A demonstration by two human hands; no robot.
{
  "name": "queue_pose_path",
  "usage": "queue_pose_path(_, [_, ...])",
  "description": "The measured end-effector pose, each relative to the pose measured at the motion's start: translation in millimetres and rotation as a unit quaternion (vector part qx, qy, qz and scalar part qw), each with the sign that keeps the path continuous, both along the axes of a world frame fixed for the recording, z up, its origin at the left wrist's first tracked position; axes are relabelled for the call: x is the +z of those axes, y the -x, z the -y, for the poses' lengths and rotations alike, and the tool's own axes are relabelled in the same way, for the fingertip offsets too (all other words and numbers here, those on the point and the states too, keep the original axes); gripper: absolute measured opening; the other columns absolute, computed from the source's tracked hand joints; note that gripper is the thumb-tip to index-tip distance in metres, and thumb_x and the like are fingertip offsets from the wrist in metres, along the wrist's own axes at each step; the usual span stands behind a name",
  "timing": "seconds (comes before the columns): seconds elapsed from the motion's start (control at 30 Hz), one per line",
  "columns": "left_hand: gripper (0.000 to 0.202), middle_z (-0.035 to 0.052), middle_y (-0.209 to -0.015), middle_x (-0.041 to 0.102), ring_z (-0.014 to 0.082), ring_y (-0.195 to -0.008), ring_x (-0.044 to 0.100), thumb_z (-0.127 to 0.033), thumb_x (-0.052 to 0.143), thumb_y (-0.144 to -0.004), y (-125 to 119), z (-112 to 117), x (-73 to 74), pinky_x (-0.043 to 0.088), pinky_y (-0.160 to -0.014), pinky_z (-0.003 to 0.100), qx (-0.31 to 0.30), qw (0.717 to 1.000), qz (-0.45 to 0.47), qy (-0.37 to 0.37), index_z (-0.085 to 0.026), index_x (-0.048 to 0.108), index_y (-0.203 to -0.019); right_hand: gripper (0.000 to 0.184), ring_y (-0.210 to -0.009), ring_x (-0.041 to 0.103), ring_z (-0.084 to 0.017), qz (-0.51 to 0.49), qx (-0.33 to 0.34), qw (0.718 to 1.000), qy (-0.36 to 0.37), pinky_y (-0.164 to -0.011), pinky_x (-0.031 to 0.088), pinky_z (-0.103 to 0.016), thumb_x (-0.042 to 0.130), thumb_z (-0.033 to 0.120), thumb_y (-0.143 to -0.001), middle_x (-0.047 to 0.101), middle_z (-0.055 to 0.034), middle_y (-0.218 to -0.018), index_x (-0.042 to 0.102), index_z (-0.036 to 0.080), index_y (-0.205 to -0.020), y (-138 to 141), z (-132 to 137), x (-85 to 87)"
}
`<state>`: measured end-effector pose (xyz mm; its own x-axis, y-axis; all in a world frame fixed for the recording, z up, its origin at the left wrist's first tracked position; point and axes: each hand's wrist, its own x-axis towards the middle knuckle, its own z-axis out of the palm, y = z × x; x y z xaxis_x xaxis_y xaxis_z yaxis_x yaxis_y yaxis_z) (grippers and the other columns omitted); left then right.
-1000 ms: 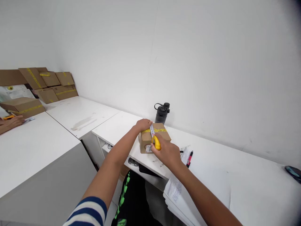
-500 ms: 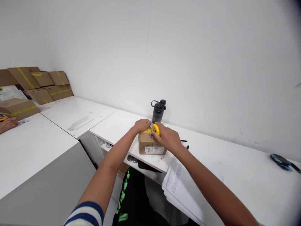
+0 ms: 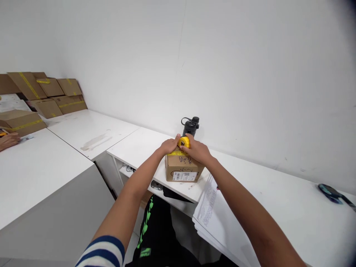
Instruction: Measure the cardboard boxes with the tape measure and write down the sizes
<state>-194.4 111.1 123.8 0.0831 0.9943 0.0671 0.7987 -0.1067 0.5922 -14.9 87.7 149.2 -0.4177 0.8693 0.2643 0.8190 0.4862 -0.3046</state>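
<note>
A small brown cardboard box sits near the edge of the white table, with yellow tape across its top, black handwriting and a white label on the front. My right hand is closed around a yellow tape measure with a dark centre, held just over the back of the box's top. Beside it, my left hand is bent over the box's rear left edge, its thumb touching or very near the tape measure; its fingertips are partly hidden. Right behind the box stands a dark bottle with a loop on its cap.
A stack of white papers hangs over the table edge at right. A dark object with a strap lies far right. Several taped cartons are piled at far left, near another person's hand. A shelf below holds small items.
My right hand has shifted slightly up and back with the tape measure, closer to my left hand. More of the box's top and its handwriting shows. The view has shifted a little.
</note>
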Motion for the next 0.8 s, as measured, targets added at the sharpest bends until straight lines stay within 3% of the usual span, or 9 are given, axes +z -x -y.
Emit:
queue_pose_path(0.13, [0.092, 0.0136, -0.1, 0.073, 0.0304, -0.093, 0.064, -0.074, -0.002, -0.086, 18.8, 10.3, -0.4, 0.044, -0.083, 0.039, 0.003, 1.0, -0.004, 0.001, -0.018, 0.071, -0.086, 0.054, -0.089, 0.065, -0.029, -0.074, -0.018, 0.997, -0.033, -0.067, 0.044, -0.034, 0.048, 0.053, -0.089, 0.07, -0.0081, -0.106, 0.041, 0.025, -0.135, -16.3, 6.8, 3.8])
queue_pose_path(0.23, [0.087, 0.0112, -0.104, 0.072, 0.0285, -0.096, 0.064, -0.073, 0.001, -0.088, 46.4, 26.2, -10.0, 0.044, -0.084, 0.037, 0.024, 0.999, 0.028, -0.031, -0.019, 0.07, -0.093, 0.058, -0.086, 0.065, -0.027, -0.167, -0.012, 0.985, -0.036, -0.071, 0.048, -0.038, 0.053, 0.056, -0.086, 0.069, -0.0071, -0.105, 0.042, 0.025, -0.134, -24.8, 10.0, 2.8])
queue_pose_path(0.4, [0.077, 0.0096, -0.102, 0.071, 0.0248, -0.096, 0.063, -0.057, 0.0, -0.096, 80.3, 58.4, -46.0, 0.045, -0.085, 0.035, 0.097, 0.99, 0.043, -0.091, -0.02, 0.068, -0.098, 0.059, -0.098, 0.062, -0.023, -0.338, 0.116, 0.932, 0.058, -0.081, 0.053, -0.038, 0.062, 0.053, -0.082, 0.061, -0.0066, -0.118, 0.043, 0.025, -0.13, -17.8, 4.7, -14.2])
queue_pose_path(0.5, [0.058, 0.0116, -0.119, 0.066, 0.0263, -0.113, 0.057, -0.047, 0.014, -0.1, 80.5, 68.8, -70.6, 0.042, -0.094, 0.037, 0.153, 0.983, 0.019, -0.098, -0.02, 0.062, -0.114, 0.056, -0.107, 0.06, -0.021, -0.375, 0.186, 0.897, 0.14, -0.09, 0.052, -0.039, 0.064, 0.05, -0.082, 0.059, -0.0063, -0.123, 0.043, 0.025, -0.128, -4.9, 4.6, -21.7])
queue_pose_path(0.6, [0.048, 0.0152, -0.137, 0.054, 0.0267, -0.122, 0.051, -0.045, 0.035, -0.097, 74.7, 70.3, -86.2, 0.042, -0.096, 0.037, 0.198, 0.976, 0.043, -0.084, -0.017, 0.048, -0.133, 0.056, -0.11, 0.059, -0.021, -0.368, 0.208, 0.887, 0.187, -0.094, 0.051, -0.039, 0.063, 0.048, -0.083, 0.058, -0.0061, -0.125, 0.042, 0.025, -0.129, 6.3, 8.2, -21.7])
queue_pose_path(0.7, [0.05, 0.0155, -0.133, 0.055, 0.0233, -0.112, 0.057, -0.044, 0.046, -0.092, 73.6, 68.9, -84.6, 0.045, -0.091, 0.033, 0.251, 0.955, 0.118, -0.106, -0.015, 0.046, -0.133, 0.059, -0.112, 0.058, -0.021, -0.345, 0.201, 0.897, 0.192, -0.095, 0.051, -0.039, 0.064, 0.047, -0.082, 0.057, -0.006, -0.127, 0.041, 0.026, -0.132, 14.0, 10.9, -18.2])
queue_pose_path(0.8, [0.04, 0.0106, -0.115, 0.064, 0.0188, -0.098, 0.061, -0.046, 0.04, -0.094, 76.8, 72.0, -63.3, 0.046, -0.085, 0.03, 0.265, 0.93, 0.2, -0.156, -0.017, 0.054, -0.119, 0.061, -0.112, 0.058, -0.022, -0.33, 0.196, 0.905, 0.181, -0.095, 0.051, -0.04, 0.063, 0.048, -0.082, 0.056, -0.0062, -0.128, 0.04, 0.026, -0.134, 19.9, 11.8, -14.1])
